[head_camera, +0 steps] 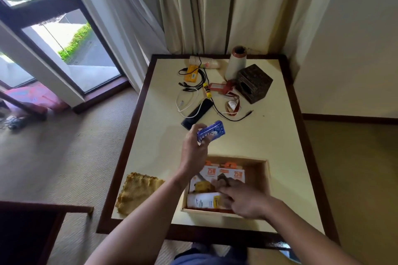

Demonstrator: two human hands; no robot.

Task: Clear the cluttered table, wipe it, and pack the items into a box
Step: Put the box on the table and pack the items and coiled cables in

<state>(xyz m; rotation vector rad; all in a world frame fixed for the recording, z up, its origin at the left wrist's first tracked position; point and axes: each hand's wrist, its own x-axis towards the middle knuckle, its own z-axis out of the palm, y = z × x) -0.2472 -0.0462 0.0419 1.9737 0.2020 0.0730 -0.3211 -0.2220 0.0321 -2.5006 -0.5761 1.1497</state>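
The fingers of my left hand (193, 146) pinch the blue packet (212, 132) by one end above the bench (273, 135), just beyond the box (267, 180). The fingers of my right hand (245, 199) lie loosely straight on packets (224, 175) inside. Held so narrowly, the blue packet could slip, and my right hand may block its spot in the box.
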